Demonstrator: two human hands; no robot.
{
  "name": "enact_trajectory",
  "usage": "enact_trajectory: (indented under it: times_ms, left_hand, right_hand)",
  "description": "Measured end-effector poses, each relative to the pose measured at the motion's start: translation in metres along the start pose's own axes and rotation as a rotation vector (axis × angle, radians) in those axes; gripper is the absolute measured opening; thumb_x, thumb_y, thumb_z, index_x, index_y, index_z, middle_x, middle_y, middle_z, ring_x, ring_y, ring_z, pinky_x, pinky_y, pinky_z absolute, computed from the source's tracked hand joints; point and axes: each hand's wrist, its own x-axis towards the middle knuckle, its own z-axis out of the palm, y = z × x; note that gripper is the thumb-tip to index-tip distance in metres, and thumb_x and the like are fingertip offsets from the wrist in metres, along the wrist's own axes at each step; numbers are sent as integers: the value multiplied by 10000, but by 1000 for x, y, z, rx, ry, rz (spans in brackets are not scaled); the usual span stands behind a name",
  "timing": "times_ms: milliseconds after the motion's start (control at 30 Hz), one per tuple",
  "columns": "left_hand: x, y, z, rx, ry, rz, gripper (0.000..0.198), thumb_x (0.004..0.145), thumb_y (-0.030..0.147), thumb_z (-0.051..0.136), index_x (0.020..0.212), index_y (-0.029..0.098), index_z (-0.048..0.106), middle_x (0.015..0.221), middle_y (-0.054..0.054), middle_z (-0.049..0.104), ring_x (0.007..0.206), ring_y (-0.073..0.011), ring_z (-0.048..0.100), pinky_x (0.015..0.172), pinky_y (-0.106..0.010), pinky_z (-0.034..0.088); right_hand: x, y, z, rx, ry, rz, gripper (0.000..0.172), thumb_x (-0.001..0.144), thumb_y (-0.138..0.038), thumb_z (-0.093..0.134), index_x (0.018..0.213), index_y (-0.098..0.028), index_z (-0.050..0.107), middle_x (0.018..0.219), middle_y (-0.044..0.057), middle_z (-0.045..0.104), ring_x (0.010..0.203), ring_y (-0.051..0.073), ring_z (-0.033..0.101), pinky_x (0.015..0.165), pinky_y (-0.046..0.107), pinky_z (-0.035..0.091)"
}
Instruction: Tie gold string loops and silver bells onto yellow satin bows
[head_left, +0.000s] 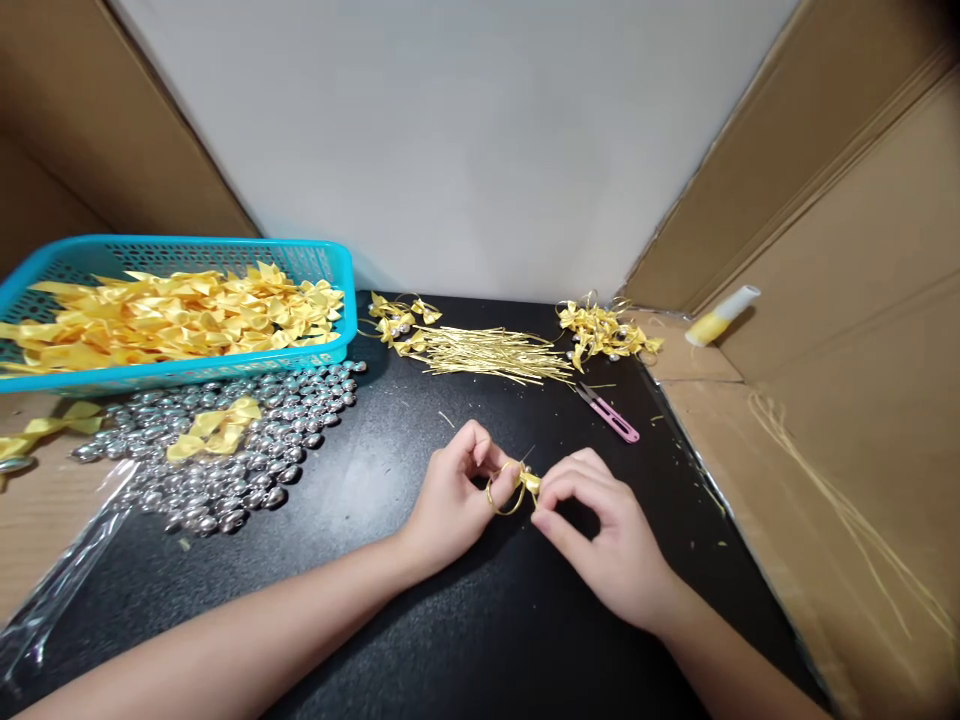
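Over the middle of the black tabletop I hold a small yellow satin ribbon bow [529,483] with a loop of gold cord [505,508] attached. My left hand [454,495] pinches the cord loop beside the bow between thumb and fingers. From the right, my right hand [607,530] is closed in a pinch on the bow's ribbon end. A small shiny bit shows at the top of the bow, partly hidden by the fingers. Pink thread snips [609,412] lie beyond my right hand. Short gold cords [495,355] form a pile farther back.
A blue basket [349,300] full of yellow bows stands at the back left. Many shiny silver beads [217,490] spread before it, with loose bows [217,430] on top. Finished-looking bow loops [604,330] lie back right. Cardboard walls [847,260] flank the table; a white-yellow tube [724,315] stands right.
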Motion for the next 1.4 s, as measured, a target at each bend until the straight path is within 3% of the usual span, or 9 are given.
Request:
enact_trajectory:
  times_ms: [133, 500, 733, 833, 933, 1033, 1133, 1233, 1400]
  left_hand:
    - [-1, -1, 1, -17, -22, 3, 304, 825, 295, 629, 782, 222, 336, 690, 36, 596, 632, -106, 578, 618, -220, 457]
    - [-1, 3, -1, 96, -32, 78, 49, 838, 203, 609, 875, 177, 589, 732, -5, 656, 658, -119, 625, 631, -226, 500]
    - [2, 4, -5, 204, -83, 215, 199, 822, 93, 567, 819, 183, 744, 774, -44, 714, 701, -138, 665, 654, -242, 513]
    - [3, 5, -5, 208, -64, 199, 183, 816, 100, 577, 807, 172, 745, 767, -49, 717, 699, -145, 669, 649, -246, 515]
    - [3, 6, -4, 213, -42, 168, 171, 814, 111, 585, 789, 168, 744, 763, -52, 720, 697, -147, 668, 639, -245, 509]
    - [3, 7, -4, 213, -49, 160, 168, 807, 104, 591, 779, 169, 743, 762, -50, 720, 698, -147, 667, 640, -244, 504]
    - [3, 5, -3, 208, -87, 178, 165, 810, 102, 590, 788, 173, 738, 767, -44, 714, 702, -143, 662, 653, -242, 499]
    - [2, 3, -3, 209, -117, 174, 137, 825, 137, 594, 786, 169, 721, 763, -42, 699, 696, -138, 646, 655, -241, 487]
    - [-2, 0, -2, 112, -124, 52, 72, 841, 212, 613, 793, 160, 598, 715, -9, 638, 633, -105, 578, 604, -212, 451]
  right_hand:
    - [-4, -1, 4, -117, 1, -196, 78, 843, -169, 618, 796, -222, 585, 864, 36, 623, 867, 196, 544, 793, 366, 428]
    - [-11, -2, 14, -258, -91, -322, 117, 853, -188, 606, 949, -205, 670, 810, 33, 624, 823, 185, 521, 788, 376, 371]
    - [-7, 0, 6, -272, -178, -339, 126, 840, -217, 614, 938, -202, 692, 712, 13, 631, 751, 167, 542, 760, 380, 367]
    - [-9, 0, 0, -266, -22, -426, 166, 796, -162, 624, 939, -222, 681, 663, -7, 613, 669, 152, 530, 728, 379, 389]
    - [-11, 3, -8, -170, 332, -490, 212, 758, -71, 569, 883, -211, 667, 620, -15, 564, 579, 135, 477, 654, 357, 404]
    - [-7, 9, -9, -41, 502, -246, 174, 797, -83, 557, 834, -211, 669, 653, -2, 566, 613, 147, 507, 612, 322, 419]
    - [4, 16, 0, 56, 341, 84, 127, 799, -191, 649, 903, -216, 716, 718, 13, 603, 686, 163, 566, 624, 300, 463]
    - [12, 22, 11, 242, 175, 200, 101, 816, -238, 645, 844, -206, 736, 812, 40, 657, 756, 170, 611, 678, 299, 491]
    - [15, 24, 16, 288, 127, 228, 120, 824, -220, 634, 726, -180, 691, 744, 27, 635, 723, 156, 595, 664, 283, 475]
